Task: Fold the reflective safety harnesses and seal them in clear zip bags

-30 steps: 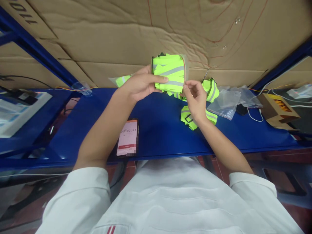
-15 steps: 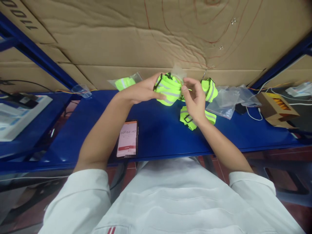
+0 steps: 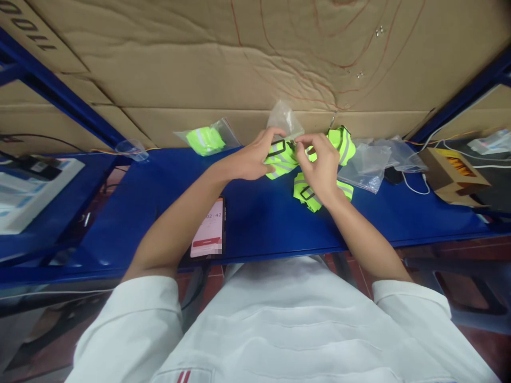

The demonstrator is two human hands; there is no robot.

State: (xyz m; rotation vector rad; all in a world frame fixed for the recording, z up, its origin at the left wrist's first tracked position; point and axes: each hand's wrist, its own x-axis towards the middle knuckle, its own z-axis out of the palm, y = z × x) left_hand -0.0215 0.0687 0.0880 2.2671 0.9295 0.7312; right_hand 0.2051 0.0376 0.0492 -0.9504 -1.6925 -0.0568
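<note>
My left hand (image 3: 252, 158) grips a folded neon-yellow reflective band with a black buckle (image 3: 280, 158) just above the blue shelf. My right hand (image 3: 319, 166) pinches the same band and the mouth of a small clear plastic bag (image 3: 282, 117) that stands up behind it. Under my right wrist lies another folded yellow band (image 3: 303, 192). A third band (image 3: 342, 142) rests behind my right hand. A bagged yellow band (image 3: 207, 139) lies at the back left.
A phone (image 3: 209, 233) with a timer screen lies near the blue shelf's (image 3: 263, 218) front edge. Empty clear bags (image 3: 371, 166) pile at the right, next to a small cardboard box (image 3: 453, 173) and white cables. A cardboard wall stands behind the shelf.
The band was held up flat a second ago; it has come down toward the shelf and is bunched smaller between both hands, with the clear bag now showing above it.
</note>
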